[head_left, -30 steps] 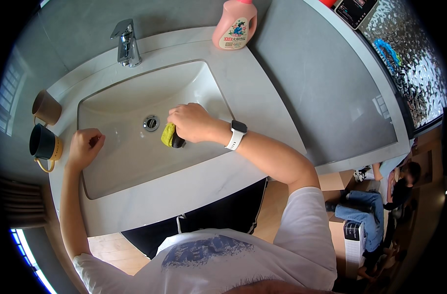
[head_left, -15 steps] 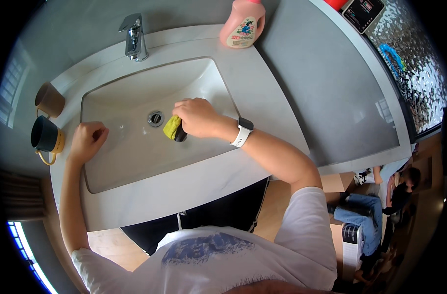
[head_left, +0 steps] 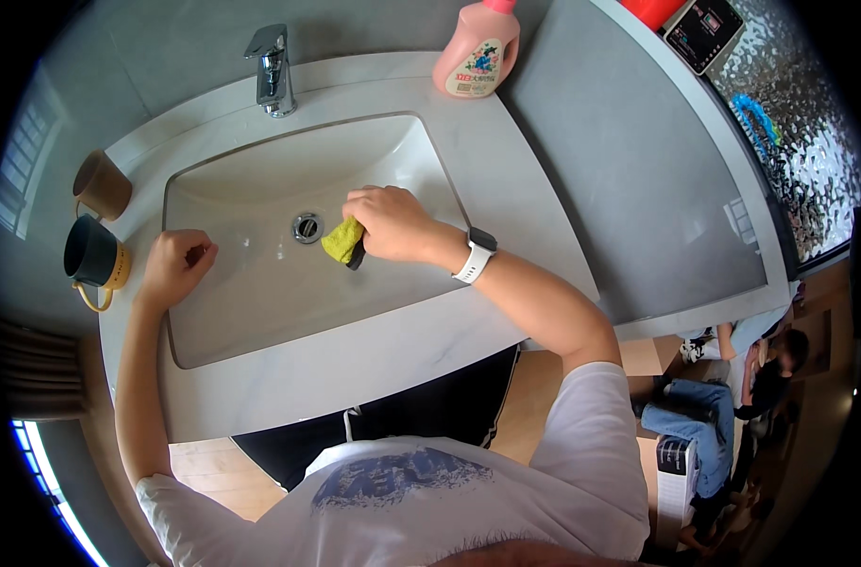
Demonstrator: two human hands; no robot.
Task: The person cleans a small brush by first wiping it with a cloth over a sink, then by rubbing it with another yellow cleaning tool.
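My right hand (head_left: 390, 222), with a white-strapped watch (head_left: 477, 255) on its wrist, is closed on a crumpled yellow-green and black cloth (head_left: 342, 240). Hand and cloth are over the white sink basin (head_left: 251, 321), just right of the metal drain (head_left: 306, 228). The cloth's lower end hangs out below my fingers; the rest is hidden in my grip. Over the basin's left rim, my left hand (head_left: 172, 267) is curled into a loose fist, and nothing shows in it.
A chrome faucet (head_left: 273, 71) stands behind the basin. Two mugs, one brown (head_left: 103, 185) and one dark green and yellow (head_left: 94, 253), stand on the counter's left end. At the back right is a pink bottle (head_left: 475, 49). Beyond the counter at right, people sit in the background.
The whole view has shifted slightly. In my right hand the cloth has turned a little, so less of its black part shows. My left hand stays at the left rim.
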